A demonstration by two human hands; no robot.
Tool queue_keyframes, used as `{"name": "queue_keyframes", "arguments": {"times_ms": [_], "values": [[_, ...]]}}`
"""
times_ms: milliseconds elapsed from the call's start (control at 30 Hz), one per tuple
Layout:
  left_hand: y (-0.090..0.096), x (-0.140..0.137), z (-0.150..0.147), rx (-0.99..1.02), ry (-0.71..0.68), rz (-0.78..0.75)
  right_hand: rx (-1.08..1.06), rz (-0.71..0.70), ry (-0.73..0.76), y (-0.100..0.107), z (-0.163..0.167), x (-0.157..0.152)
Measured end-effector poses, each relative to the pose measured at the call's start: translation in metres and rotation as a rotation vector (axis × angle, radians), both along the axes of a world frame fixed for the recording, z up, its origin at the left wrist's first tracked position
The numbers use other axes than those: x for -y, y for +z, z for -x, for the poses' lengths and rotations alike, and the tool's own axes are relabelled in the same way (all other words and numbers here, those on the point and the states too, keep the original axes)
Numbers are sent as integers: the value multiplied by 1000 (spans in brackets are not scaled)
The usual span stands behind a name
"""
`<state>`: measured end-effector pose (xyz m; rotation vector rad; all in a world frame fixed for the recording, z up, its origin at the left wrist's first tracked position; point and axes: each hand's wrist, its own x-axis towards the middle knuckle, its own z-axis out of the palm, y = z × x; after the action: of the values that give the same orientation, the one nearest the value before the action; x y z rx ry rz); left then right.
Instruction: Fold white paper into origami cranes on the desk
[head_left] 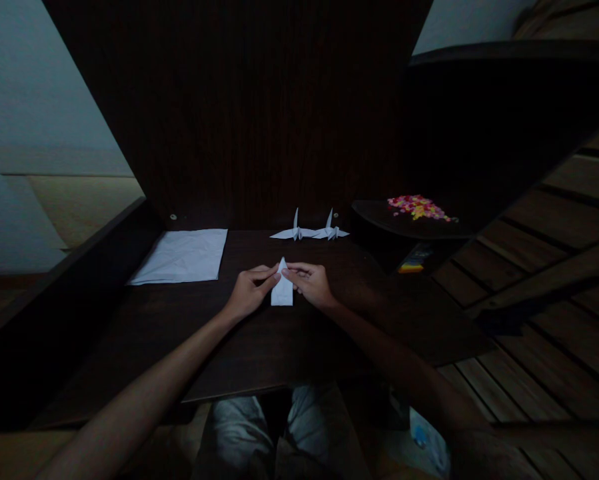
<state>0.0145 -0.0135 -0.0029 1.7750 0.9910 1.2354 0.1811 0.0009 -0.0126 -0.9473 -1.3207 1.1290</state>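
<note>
The folded paper (282,291) was between the two hands, over the dark desk (239,360), its tapered tip pointing away from the person and its straight, square end toward them. Whether that near end rested on the wood or was raised slightly could not be told. The left hand (248,291) was at the paper's left edge and the right hand (315,285) at its right edge, both beside the upper, narrowing half, leaving the lower half uncovered.

The one place where print might have shown was a small yellow-and-blue item (411,268), right of the folded paper and slightly farther off, below a rounded shelf (372,215); it was too dark and small to read.

The left hand was nearly closed, its thumb and forefinger pinching the folded paper just below the tip. The right hand pinched the opposite side in the same way, thumb on the facing surface, the other fingers curled in toward the palm.

Beyond the folded paper stood two paper cranes (331,233), side by side, each with one part sticking up. To its left and a little farther back lay white paper (184,255), flat and faintly creased. Well to its right, small pink, red and yellow pieces (419,207) were heaped on the shelf.
</note>
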Motion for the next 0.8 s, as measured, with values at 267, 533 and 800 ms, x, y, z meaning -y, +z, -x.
{"name": "queue_keyframes", "arguments": {"times_ms": [267, 533, 800], "values": [[-2, -1, 0, -11, -26, 6, 58, 11, 23, -1, -4, 0], [3, 1, 1, -71, -60, -3, 22, 30, 85, -1, -4, -1], [-5, -2, -3, 44, -47, 150, -20, 9, 101, 5, -4, 0]]}}
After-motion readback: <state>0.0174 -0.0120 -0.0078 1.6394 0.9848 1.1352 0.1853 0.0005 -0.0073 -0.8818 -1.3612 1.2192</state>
